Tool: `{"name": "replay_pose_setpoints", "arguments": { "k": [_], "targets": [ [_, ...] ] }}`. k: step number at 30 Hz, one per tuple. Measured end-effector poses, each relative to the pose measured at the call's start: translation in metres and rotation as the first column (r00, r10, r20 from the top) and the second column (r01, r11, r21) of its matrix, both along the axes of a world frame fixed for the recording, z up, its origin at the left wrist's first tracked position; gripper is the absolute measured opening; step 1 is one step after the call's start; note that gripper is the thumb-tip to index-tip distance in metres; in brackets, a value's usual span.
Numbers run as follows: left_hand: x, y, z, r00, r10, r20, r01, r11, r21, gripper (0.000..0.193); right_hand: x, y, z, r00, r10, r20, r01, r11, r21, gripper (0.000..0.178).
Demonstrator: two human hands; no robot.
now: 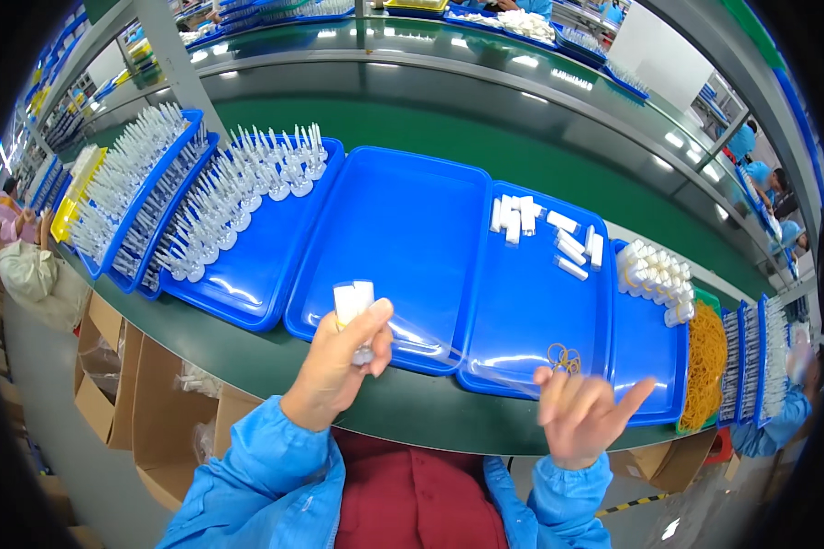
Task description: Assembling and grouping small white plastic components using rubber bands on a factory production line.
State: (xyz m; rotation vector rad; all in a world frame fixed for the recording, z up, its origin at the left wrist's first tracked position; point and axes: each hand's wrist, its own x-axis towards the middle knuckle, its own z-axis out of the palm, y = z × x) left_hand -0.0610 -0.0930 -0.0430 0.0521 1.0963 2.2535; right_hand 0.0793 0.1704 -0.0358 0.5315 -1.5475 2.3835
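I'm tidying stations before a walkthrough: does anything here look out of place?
Slightly: a few loose rubber bands lie in the blue tray with the scattered white pieces, apart from the main orange pile in the green tray. Nothing looks clearly damaged.

Left grip around white cylinders, blue trays

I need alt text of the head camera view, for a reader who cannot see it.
A person's left hand grips small white pieces, and a blurred clear strip shows between it and the right hand, over a green workbench. Blue trays hold clear pointed parts at left and white cylinders at right; further right lies a heap of orange rubber bands.
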Motion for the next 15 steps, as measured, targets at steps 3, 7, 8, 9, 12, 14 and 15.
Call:
{"name": "replay_pose_setpoints", "arguments": {
  "k": [3, 7, 8, 9, 12, 14, 15],
  "targets": [
    [0.019, 0.036, 0.004, 0.878, 0.199, -0.435, -0.362, 0.871, -0.333, 0.017, -0.023, -0.029, 0.002, 0.946, -0.285, 0.153, 0.308, 0.938, -0.158, 0.057],
    [0.054, 0.049, 0.025, 0.660, -0.114, -0.742, -0.181, 0.935, -0.305, 0.027, -0.051, -0.037, 0.005, 0.708, -0.630, 0.319, 0.625, 0.769, 0.132, 0.062],
    [0.061, 0.048, 0.031, 0.648, -0.220, -0.730, -0.059, 0.940, -0.336, 0.026, -0.055, -0.033, -0.010, 0.712, -0.648, 0.269, 0.576, 0.759, 0.303, 0.066],
    [0.066, 0.046, 0.034, 0.623, -0.316, -0.715, 0.055, 0.930, -0.363, 0.025, -0.058, -0.031, -0.018, 0.724, -0.654, 0.218, 0.511, 0.721, 0.468, 0.071],
    [0.060, 0.044, 0.027, 0.631, -0.246, -0.736, -0.091, 0.918, -0.386, 0.060, -0.047, -0.023, -0.023, 0.858, -0.410, 0.310, 0.384, 0.912, 0.142, 0.082],
    [0.050, 0.036, 0.021, 0.690, -0.342, -0.638, -0.110, 0.822, -0.559, 0.089, -0.034, -0.033, 0.003, 0.919, -0.376, 0.116, 0.281, 0.833, 0.477, 0.088],
    [0.050, 0.036, 0.013, 0.587, -0.388, -0.711, -0.207, 0.776, -0.595, 0.091, -0.026, -0.039, 0.019, 0.947, -0.319, 0.036, 0.228, 0.747, 0.625, 0.091]
  ]
}}
